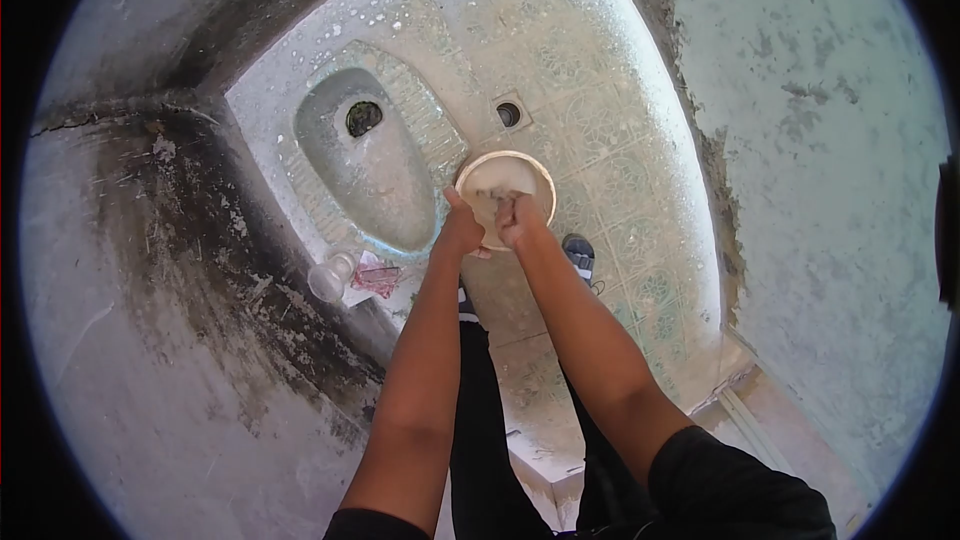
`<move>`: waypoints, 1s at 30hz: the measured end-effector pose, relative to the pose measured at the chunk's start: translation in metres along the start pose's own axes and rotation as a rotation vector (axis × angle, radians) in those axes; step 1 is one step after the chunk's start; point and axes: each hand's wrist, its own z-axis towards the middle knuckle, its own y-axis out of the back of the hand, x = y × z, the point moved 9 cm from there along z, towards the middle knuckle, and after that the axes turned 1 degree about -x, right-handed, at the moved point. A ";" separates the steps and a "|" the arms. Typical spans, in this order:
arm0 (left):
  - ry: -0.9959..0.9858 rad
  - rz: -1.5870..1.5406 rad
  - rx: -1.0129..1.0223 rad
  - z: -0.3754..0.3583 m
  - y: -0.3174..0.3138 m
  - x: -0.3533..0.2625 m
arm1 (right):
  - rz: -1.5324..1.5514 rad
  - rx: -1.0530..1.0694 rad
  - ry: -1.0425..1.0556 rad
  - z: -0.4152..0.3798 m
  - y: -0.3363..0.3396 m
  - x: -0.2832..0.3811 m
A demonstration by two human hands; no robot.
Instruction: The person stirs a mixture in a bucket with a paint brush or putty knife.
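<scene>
A round, light-coloured bucket [548,176] stands on the tiled floor, with cloudy, pale contents inside. My left hand [461,227] is at the bucket's left rim, its thumb pointing up and its fingers closed against the rim. Over the bucket's opening, my right hand [519,219] has its fingers closed together; something small and greyish shows at the fingertips, too unclear to name. Just left of the bucket lies a squat toilet [385,180] set into a raised, ridged surround.
A floor drain [509,114] lies beyond the bucket. To the left, a clear plastic container [328,278] and a red-and-white packet [374,277] rest by the stained wall [210,270]. My shoe [578,252] is just right of the bucket. A pale wall [820,140] rises at right.
</scene>
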 end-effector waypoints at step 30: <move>-0.107 -0.101 -0.001 0.007 -0.002 -0.001 | -1.172 0.018 0.641 -0.025 0.003 0.105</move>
